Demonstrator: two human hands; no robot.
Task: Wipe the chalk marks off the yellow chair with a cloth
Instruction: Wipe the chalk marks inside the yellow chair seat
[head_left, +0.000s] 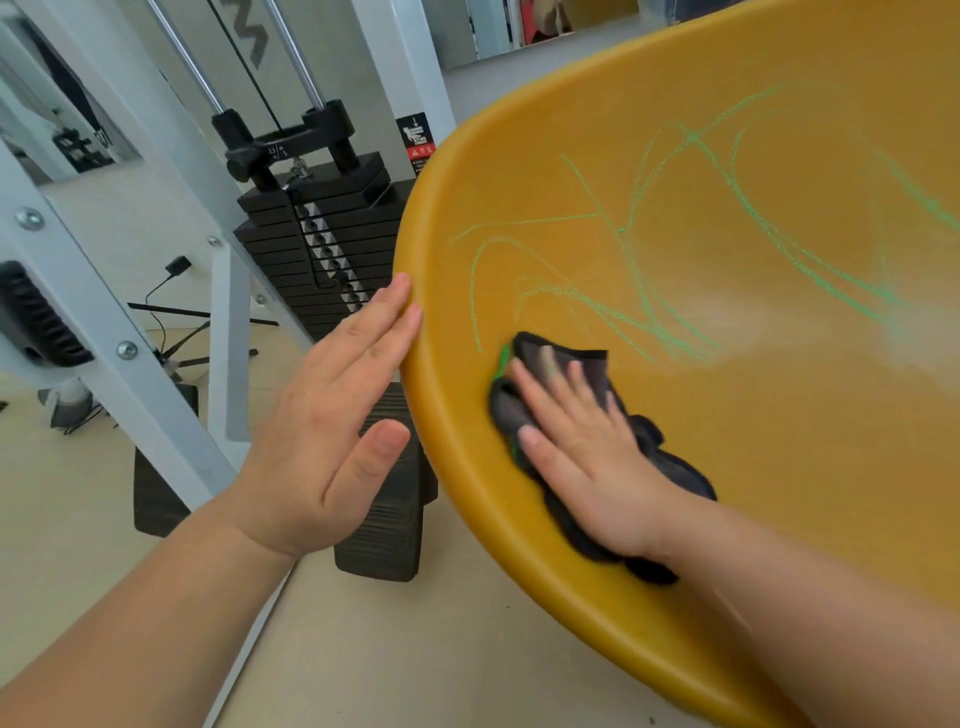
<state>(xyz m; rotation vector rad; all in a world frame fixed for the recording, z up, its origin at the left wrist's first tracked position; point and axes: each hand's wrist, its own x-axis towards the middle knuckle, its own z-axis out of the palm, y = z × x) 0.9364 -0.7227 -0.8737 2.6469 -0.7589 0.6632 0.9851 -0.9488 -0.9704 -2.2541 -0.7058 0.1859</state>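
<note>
right hand flat on the cloth, palm down, fingers straight and slightly spread, pressing it onto the chair seat near the left rim. no curl round the cloth, just a flat press. fingers point up and left, forearm comes in from lower right across the seat. fingers look a bit motion-blurred.

cloth is dark, bunched, sticks out past the fingertips and behind the wrist. green smear on its left edge.

left hand is flat too, fingers straight and together, palm against the chair's outer left rim, fingertips touching the rim edge. thumb stands apart, below the rim. holds nothing. forearm enters from lower left.

chair is tilted in view, seat fills the right side. green chalk marks loop over the seat above and right of the cloth, from just beside it up to the right edge. a pale hazy patch lies on the seat right of the cloth.

behind the left hand: black weight stack in a white frame, black footplate on the floor below the rim.
</note>
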